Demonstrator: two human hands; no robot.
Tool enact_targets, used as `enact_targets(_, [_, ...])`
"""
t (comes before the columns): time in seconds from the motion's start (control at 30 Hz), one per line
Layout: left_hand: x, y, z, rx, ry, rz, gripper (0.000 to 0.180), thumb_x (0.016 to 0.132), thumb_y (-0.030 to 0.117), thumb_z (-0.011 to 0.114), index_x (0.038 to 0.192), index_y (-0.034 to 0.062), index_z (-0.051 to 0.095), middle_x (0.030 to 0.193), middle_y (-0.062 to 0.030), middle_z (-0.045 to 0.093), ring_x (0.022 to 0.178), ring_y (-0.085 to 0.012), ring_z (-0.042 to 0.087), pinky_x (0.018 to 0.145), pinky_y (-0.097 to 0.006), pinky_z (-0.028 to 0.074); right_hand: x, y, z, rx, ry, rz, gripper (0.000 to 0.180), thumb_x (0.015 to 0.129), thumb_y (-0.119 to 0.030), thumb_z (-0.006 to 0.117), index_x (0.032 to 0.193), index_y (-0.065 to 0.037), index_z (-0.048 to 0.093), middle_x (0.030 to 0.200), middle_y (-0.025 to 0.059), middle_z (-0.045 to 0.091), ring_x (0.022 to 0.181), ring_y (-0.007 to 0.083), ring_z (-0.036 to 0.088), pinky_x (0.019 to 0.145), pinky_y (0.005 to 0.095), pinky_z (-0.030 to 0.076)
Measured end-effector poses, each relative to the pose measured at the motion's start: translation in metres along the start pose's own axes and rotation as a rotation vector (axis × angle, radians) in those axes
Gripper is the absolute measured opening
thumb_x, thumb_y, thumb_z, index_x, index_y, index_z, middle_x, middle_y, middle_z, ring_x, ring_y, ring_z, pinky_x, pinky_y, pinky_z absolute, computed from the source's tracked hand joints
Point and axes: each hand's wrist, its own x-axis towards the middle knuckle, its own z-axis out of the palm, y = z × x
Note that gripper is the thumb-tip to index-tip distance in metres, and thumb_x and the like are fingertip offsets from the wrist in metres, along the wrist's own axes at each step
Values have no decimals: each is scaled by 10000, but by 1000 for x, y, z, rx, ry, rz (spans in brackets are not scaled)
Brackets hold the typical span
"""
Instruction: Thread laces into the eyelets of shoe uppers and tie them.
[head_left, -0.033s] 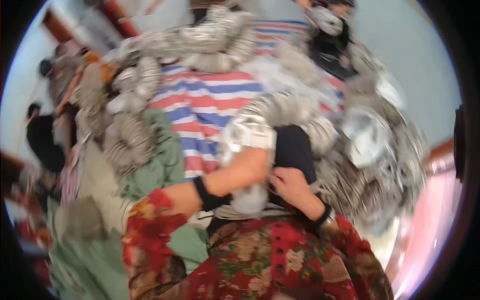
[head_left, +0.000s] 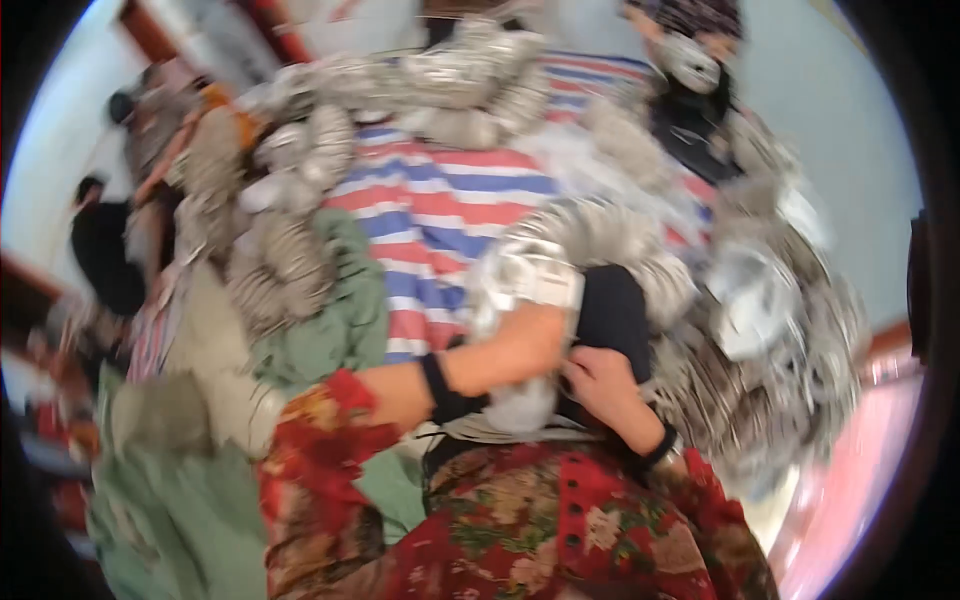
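Over the lap, at the near middle, a curved, ribbed off-white bundle point(head_left: 575, 232) arches around a dark-clad knee point(head_left: 612, 305). The left hand point(head_left: 533, 345) is curled against its near left end, though from here I can't tell how firmly it grips. Just beside it on the right, the right hand point(head_left: 603, 388) has its fingers bent in; whatever they pinch is hidden. Beyond spreads a striped sheet point(head_left: 430, 215). Green cloth point(head_left: 352, 295) lies left, a greyish heap point(head_left: 715, 395) right, and more ribbed bundles point(head_left: 445, 85) far off.
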Motion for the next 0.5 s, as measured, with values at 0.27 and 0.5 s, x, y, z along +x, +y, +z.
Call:
enact_targets(0.27, [-27, 18, 8, 50, 105, -74, 178, 639, 159, 692, 740, 13, 689, 764, -183, 674, 771, -328, 678, 650, -434, 530, -12, -3, 3, 841, -217, 498, 222, 923, -130, 520, 743, -21, 590, 578, 104, 582, 427, 207, 520, 398, 296, 393])
enact_targets(0.5, [-18, 19, 23, 136, 131, 29, 142, 640, 164, 686, 707, 39, 684, 717, -177, 667, 707, -339, 674, 613, -447, 529, -10, 6, 14, -248, 173, -203, 147, 877, -134, 515, 825, -32, 607, 705, 161, 641, 564, 323, 620, 487, 411, 486])
